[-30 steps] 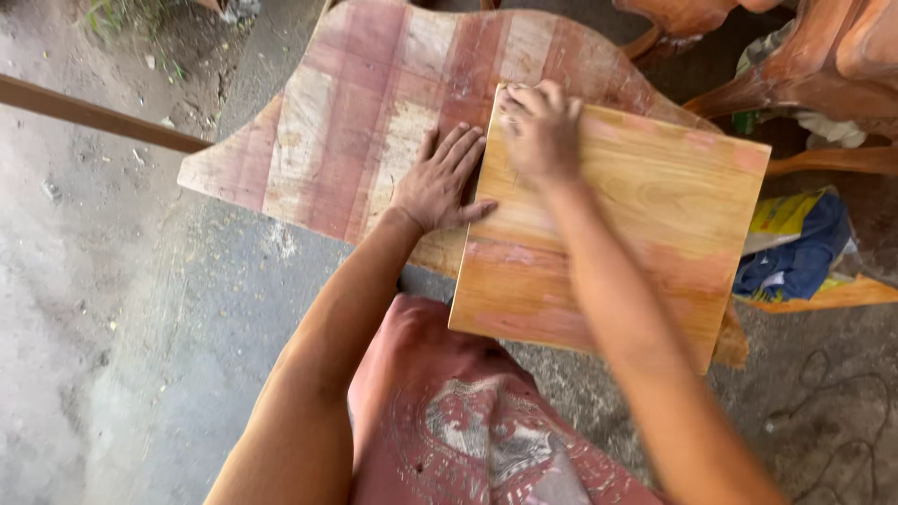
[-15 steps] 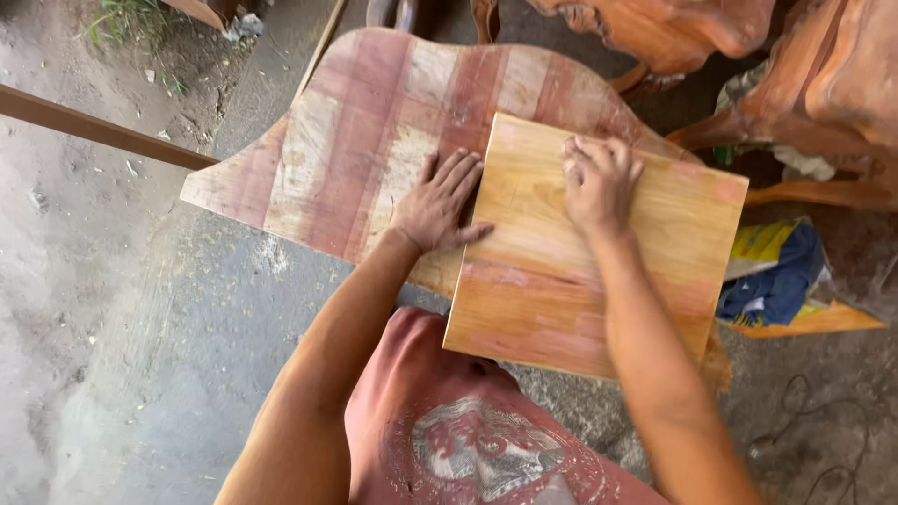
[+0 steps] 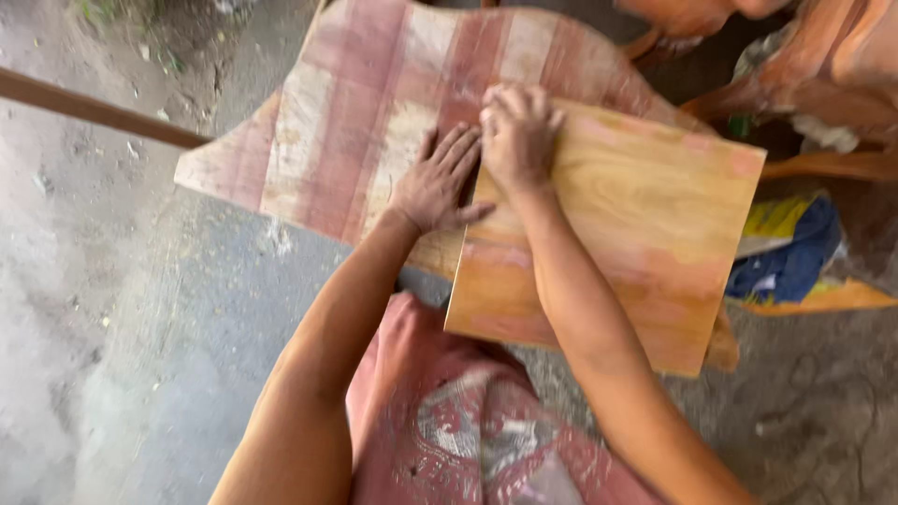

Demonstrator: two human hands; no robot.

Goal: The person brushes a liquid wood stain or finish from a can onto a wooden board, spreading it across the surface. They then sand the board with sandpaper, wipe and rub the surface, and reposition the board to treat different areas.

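A square light-wood board [image 3: 636, 224] with pinkish patches lies tilted over a larger shaped wooden panel [image 3: 355, 122] with red and pale stripes. My right hand [image 3: 517, 136] presses on the square board's top left corner with its fingers bunched together. Whether anything is under its palm is hidden. Beside it, my left hand [image 3: 438, 182] lies flat with the fingers spread on the striped panel, touching the square board's left edge. My knee in reddish shorts [image 3: 468, 430] is below the boards.
A long wooden stick [image 3: 94, 110] runs in from the left. Carved orange-brown furniture parts [image 3: 823, 56] crowd the top right. A blue and yellow cloth [image 3: 790, 252] lies right of the board. Rough concrete floor [image 3: 140, 355] is all around.
My right hand slid along the square board's top edge to the right, then back left to its corner. The left hand has stayed in place. The view has shifted slightly.
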